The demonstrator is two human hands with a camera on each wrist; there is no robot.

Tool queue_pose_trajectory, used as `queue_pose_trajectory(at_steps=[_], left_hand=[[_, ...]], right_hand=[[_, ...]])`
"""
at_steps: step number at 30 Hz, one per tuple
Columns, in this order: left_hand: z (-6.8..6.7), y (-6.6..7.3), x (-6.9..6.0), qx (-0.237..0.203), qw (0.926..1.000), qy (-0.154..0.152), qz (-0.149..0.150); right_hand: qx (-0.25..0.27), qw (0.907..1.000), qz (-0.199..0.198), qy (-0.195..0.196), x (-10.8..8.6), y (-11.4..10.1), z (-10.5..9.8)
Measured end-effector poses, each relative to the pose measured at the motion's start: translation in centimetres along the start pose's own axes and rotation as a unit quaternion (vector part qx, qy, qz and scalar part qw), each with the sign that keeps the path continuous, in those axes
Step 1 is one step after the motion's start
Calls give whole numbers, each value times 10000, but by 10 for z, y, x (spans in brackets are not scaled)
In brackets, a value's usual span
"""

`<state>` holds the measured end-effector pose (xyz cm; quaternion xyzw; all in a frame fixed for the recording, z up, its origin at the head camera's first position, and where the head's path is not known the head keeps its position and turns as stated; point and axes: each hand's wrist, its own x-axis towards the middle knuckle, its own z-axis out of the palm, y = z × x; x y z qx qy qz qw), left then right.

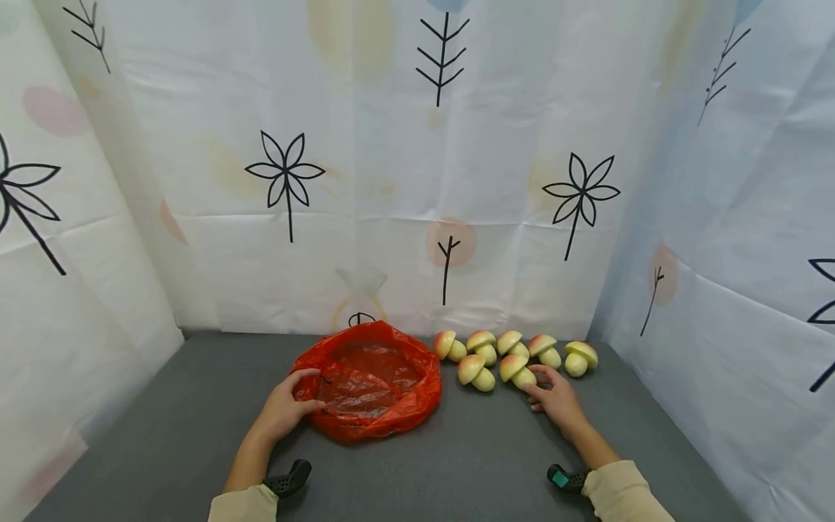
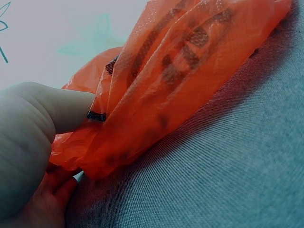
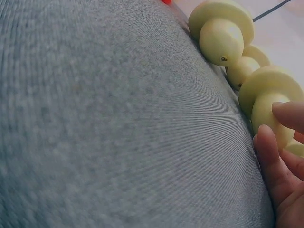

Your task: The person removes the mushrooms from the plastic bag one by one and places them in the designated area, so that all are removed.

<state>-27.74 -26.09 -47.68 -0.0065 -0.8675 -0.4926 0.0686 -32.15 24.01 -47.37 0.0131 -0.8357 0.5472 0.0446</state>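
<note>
A red plastic bag (image 1: 407, 417) lies on the grey table with its mouth spread upward. My left hand (image 1: 283, 406) pinches the bag's left rim, the thumb over the edge and the fingers on the other side; dark print shows on the bag (image 2: 190, 90) in the left wrist view. Right of the bag, several yellow-green model mushrooms with reddish caps lie in two loose rows. My right hand (image 1: 556, 399) holds the stem of the front-row right mushroom (image 1: 515, 368) between thumb and fingers. In the right wrist view that mushroom (image 3: 266, 111) still appears at table level.
Another front-row mushroom (image 1: 476, 373) lies between the held one and the bag. At the far right is a separate mushroom (image 1: 580, 359). Patterned white cloth (image 1: 391, 145) encloses the table's back and sides. Black devices sit at both wrists.
</note>
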Motion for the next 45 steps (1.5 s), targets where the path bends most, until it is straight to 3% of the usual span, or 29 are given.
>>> queue_pose_trajectory(at_steps=[23,32,39,45], left_hand=[[-9,-2,-9,-41,9999,-76,-50],[-12,-2,-9,-538,9985,-113,86],[-9,3,-11,-564,9982,-135,130],[-22,0,-12,-1101,9939,11,52]], right_hand=[[300,9995,107,-51,0,-5,8],[489,9987,174,3,-4,-4,7],[812,9965,105,-187,-16,-5,0],[873,9952,282,-331,-35,-8,-8]])
